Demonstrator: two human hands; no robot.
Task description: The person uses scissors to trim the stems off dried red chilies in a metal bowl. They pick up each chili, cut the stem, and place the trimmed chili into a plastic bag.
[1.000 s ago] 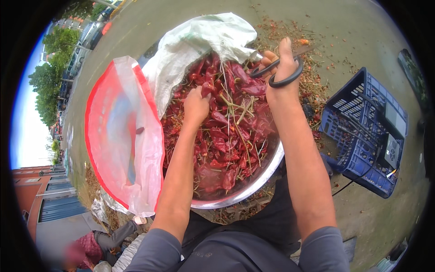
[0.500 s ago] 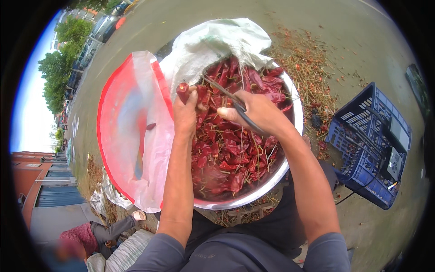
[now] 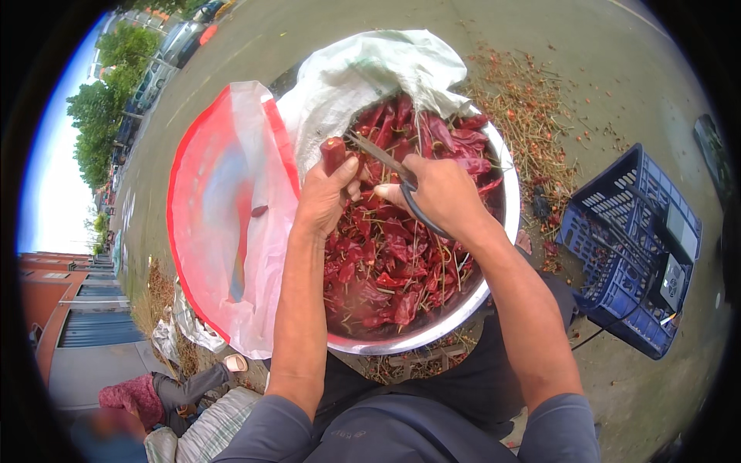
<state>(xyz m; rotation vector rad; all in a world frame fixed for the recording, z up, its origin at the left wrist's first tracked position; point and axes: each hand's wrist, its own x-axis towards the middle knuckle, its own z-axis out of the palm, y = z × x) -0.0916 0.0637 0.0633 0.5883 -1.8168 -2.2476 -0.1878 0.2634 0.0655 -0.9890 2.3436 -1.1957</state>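
Note:
My left hand (image 3: 326, 197) is closed round a dried red chili pepper (image 3: 333, 153), whose pale cut end points up. My right hand (image 3: 446, 189) grips a pair of dark-handled scissors (image 3: 384, 158); the blades reach left, their tips just beside the chili. Both hands are over a wide metal basin (image 3: 500, 266) full of dried red chilies (image 3: 401, 255), many with stems. Draped over the basin's far side is a white woven sack (image 3: 351, 65), with more chilies at its mouth.
A red-edged clear plastic bag (image 3: 193, 193) stands left of the basin, a chili on it. Cut stems (image 3: 532, 108) litter the ground at far right. A blue crate (image 3: 617, 309) holding devices stands right. Another person (image 3: 139, 397) is at lower left.
My left hand has turned slightly and holds the chili a little further right, closer to the scissor tips. My right hand stays nearly where it was.

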